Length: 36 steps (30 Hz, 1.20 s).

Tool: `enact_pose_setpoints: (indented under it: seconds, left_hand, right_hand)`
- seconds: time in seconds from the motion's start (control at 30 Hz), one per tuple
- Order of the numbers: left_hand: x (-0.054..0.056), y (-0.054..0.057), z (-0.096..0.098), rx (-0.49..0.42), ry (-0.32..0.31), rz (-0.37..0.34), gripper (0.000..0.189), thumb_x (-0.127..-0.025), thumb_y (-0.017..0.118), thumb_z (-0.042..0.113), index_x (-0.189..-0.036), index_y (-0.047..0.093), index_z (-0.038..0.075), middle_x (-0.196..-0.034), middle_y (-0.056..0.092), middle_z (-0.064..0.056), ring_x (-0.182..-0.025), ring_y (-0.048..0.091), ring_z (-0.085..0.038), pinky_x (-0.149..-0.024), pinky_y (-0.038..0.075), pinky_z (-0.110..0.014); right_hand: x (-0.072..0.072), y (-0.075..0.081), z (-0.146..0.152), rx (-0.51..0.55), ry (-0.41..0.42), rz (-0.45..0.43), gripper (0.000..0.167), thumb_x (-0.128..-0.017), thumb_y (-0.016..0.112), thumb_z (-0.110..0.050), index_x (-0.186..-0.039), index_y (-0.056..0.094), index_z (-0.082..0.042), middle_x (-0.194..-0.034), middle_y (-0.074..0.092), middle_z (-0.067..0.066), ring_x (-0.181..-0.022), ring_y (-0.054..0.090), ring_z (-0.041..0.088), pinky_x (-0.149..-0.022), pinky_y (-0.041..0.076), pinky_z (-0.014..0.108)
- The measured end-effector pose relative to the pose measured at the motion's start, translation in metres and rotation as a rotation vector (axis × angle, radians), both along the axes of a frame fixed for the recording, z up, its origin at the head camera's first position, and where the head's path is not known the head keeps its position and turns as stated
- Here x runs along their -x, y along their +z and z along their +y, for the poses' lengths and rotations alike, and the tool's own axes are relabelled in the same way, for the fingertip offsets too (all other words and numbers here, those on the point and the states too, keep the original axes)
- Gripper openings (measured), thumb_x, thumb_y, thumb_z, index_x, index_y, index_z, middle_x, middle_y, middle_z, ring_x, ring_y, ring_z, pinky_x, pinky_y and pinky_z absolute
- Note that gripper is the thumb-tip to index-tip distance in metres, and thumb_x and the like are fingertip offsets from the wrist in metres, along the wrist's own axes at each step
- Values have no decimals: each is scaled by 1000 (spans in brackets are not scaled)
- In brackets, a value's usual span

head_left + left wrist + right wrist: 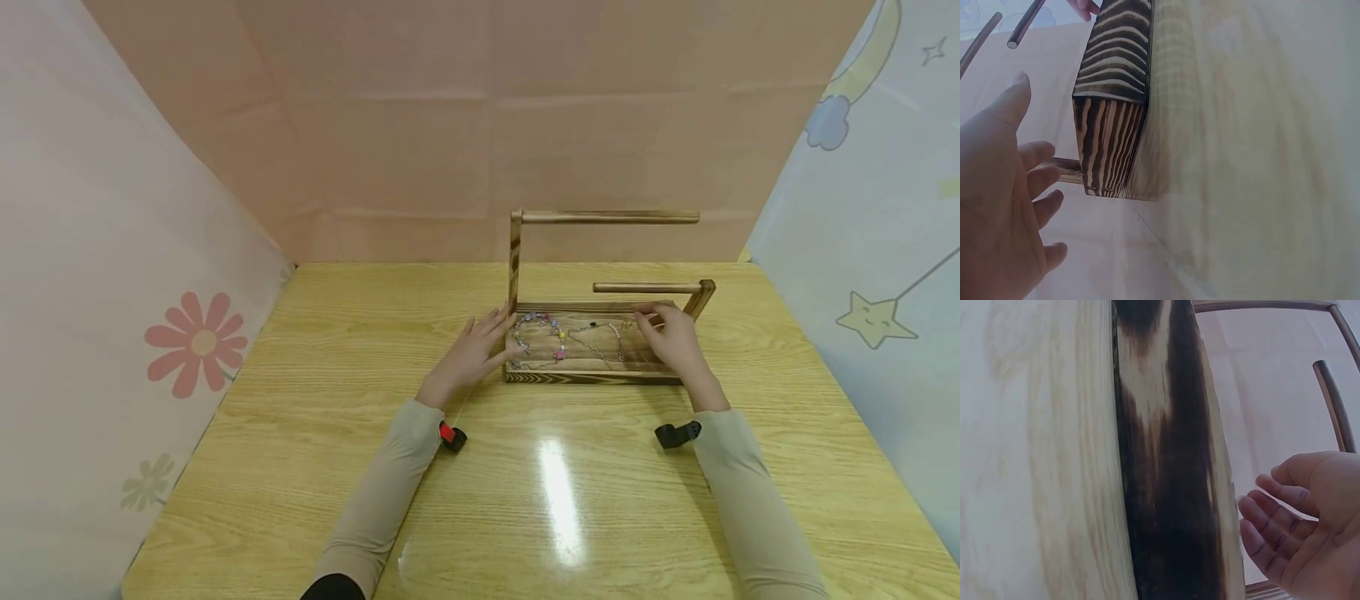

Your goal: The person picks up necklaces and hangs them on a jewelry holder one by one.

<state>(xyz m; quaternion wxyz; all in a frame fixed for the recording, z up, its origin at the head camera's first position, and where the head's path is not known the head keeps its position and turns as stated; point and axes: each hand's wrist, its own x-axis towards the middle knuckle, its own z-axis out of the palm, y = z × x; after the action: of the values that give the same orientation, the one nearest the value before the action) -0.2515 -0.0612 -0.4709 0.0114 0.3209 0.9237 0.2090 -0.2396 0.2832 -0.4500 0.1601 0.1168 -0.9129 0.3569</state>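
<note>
Wooden stand point(592, 377): on the table point(300, 467), long axis running left to right
Upper rod point(611, 217): points right
Lower rod point(645, 288): points left
Beaded loop point(562, 335): inside, near the left end
Left hand point(474, 346): fingers spread, beside the left end
Right hand point(671, 337): fingers relaxed, over the right end

Striped tray point(592, 377) (dark brown), yellowish table point(360, 333)

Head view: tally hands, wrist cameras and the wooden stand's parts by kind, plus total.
Hands (left hand, right hand): 2
Wrist cameras (left, right): 2
Rods (upper rod, lower rod): 2
Uprights (left, right): 2
Tray: 1
Total: 9
</note>
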Motion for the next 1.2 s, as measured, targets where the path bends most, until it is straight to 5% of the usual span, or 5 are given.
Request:
enact_pose_setpoints:
  seconds: [0.5,0.73,1.03,1.2]
  left_hand:
    - [0,-4,3,16,-10,-143,66,-97,37,50,-150,16,16,-156,4,3,-144,5,-22,-113,-1,-55]
    - [1,-4,4,23,-26,-147,70,-95,39,52,-150,15,15,-156,1,2,-144,3,-23,-113,-1,-55]
    - [0,-5,4,46,-50,-143,78,-92,42,57,-150,13,14,-157,-1,0,-144,1,-22,-112,-2,-56]
    - [-2,-4,4,40,-44,-164,77,-92,43,55,-150,12,15,-157,-2,0,-144,1,-20,-112,-3,-56]
  right_hand:
    - [6,-4,4,-79,7,-142,28,-96,50,-14,-111,63,6,-105,61,27,-82,60,39,-65,51,47]
    - [7,-9,9,-69,50,-187,32,-93,56,-23,-105,65,5,-102,61,27,-76,60,34,-60,49,40]
    - [5,-14,5,-168,-2,-285,26,-93,56,-13,-105,62,10,-101,60,28,-87,59,40,-76,48,51]
    - [6,-15,6,-193,-25,-307,25,-92,58,-14,-99,62,9,-89,62,24,-76,59,33,-68,48,47]
